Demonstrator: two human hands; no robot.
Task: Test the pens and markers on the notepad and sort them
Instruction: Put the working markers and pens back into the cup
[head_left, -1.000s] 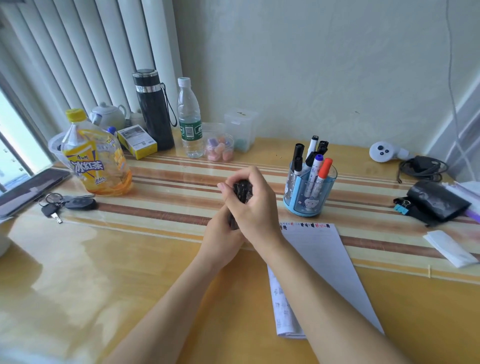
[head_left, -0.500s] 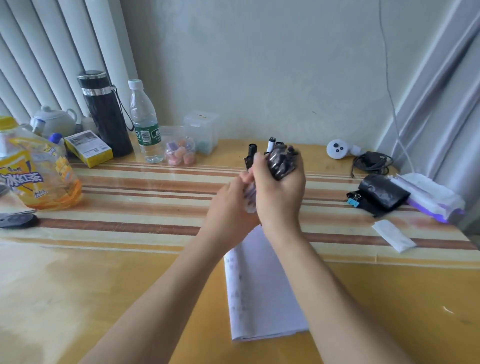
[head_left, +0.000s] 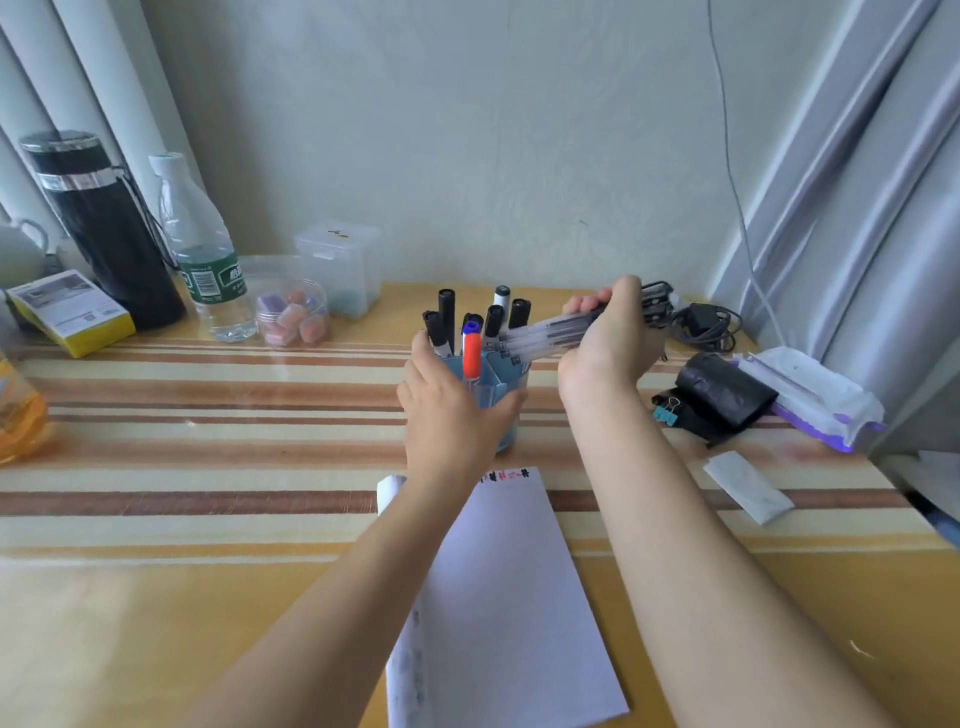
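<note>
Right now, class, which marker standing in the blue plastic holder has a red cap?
The marker nearest the person, in front of the blue-capped marker; the rest are black or white.

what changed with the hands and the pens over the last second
The left hand let go of the bundle of clear pens and dropped to grip the blue pen holder. The right hand now holds the bundle alone, swung out to the right and tilted, with its tips toward the holder. The markers stayed standing in the holder, and the notepad stayed flat.
</note>
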